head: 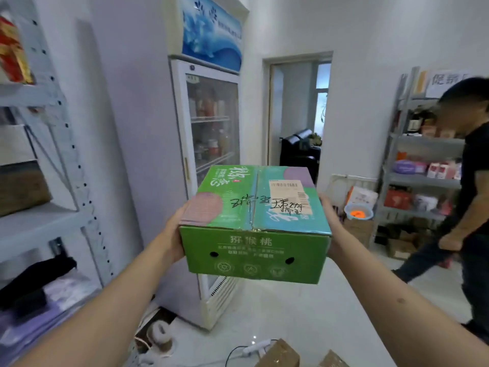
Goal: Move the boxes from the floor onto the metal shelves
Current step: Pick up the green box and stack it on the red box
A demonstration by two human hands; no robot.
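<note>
A green cardboard fruit box with a shipping label and black handwriting on top is held up in the air in front of me. My left hand grips its left side and my right hand grips its right side; most of the fingers are hidden behind the box. The metal shelves stand at the left, their nearest board bare and grey. Two brown cardboard boxes lie on the floor at the bottom edge.
A glass-door drinks fridge stands straight ahead behind the box. A person in black walks at the right, in front of a second stocked shelf. A doorway opens beyond. Cables and a power strip lie on the floor.
</note>
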